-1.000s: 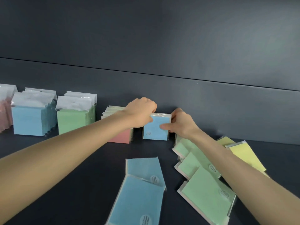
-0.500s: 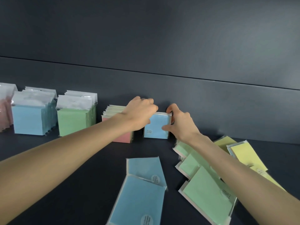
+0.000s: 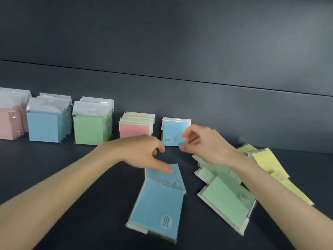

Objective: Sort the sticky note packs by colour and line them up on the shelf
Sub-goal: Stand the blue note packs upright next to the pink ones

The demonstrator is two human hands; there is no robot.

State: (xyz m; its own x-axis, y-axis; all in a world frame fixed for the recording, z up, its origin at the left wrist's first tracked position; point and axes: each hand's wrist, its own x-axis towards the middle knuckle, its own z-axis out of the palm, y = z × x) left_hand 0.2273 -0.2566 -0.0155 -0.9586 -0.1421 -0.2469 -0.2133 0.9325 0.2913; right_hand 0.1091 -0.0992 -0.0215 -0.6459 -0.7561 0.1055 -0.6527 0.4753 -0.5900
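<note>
Dark matte shelf (image 3: 54,156) — dark panelled back wall (image 3: 180,42) behind.

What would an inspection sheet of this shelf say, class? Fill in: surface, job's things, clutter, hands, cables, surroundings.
Surface: dark shelf.
Job's things: standing at the back, from the left: pink row, blue row, green row, pink-fronted row, lone blue pack. Lying flat in front: two flat blue packs, green packs, yellow packs.
Clutter: nothing seen.
Hands: left hand and right hand both loosely curled, holding nothing; blurred.
Cables: nothing seen.
Surroundings: dark back wall.
</note>
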